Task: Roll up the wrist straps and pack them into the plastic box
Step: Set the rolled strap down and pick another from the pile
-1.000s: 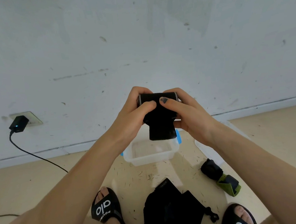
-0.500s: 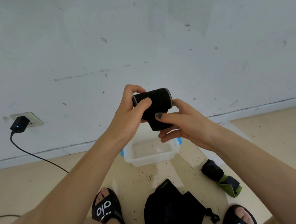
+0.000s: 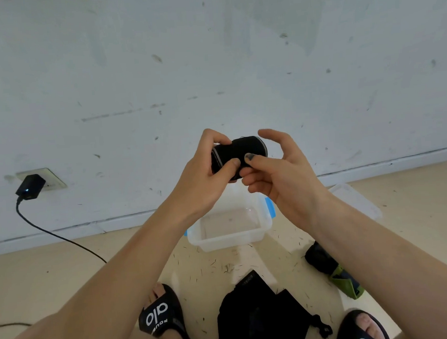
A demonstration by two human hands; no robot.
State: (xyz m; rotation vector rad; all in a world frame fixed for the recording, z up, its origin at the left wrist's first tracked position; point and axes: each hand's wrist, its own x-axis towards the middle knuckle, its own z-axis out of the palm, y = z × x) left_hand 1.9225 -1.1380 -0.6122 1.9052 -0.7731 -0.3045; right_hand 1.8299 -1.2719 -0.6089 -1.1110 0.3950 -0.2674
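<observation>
Head view, looking down past both bare forearms toward a scuffed white wall (image 3: 209, 64) and beige floor (image 3: 40, 282). Rolled black wrist strap (image 3: 242, 150) held up in the air in front of the wall, above the plastic box. Roll lies sideways, pale edge trim visible at both ends. Left hand (image 3: 204, 176) grasps the roll's left end, fingers curled over the top, thumb pressed on the near side. Right hand (image 3: 278, 170) is on the right end, thumb with a dark-painted nail pressing the front, lower fingers tucked under; index finger lifted off, arched above the roll.

Clear plastic box (image 3: 229, 229) sits on the floor below the hands, open, blue clips on its sides, nothing visible inside. Clear lid (image 3: 356, 199) lies on the floor to its right, partly hidden by the right forearm. Second rolled strap, black and green (image 3: 338, 275), rests on the floor near the right forearm. Black pouch (image 3: 262, 320) between the feet, both in black slides (image 3: 161, 316). Black charger (image 3: 30, 186) plugged into a wall socket at left, cable (image 3: 63, 238) trailing down onto the floor.
</observation>
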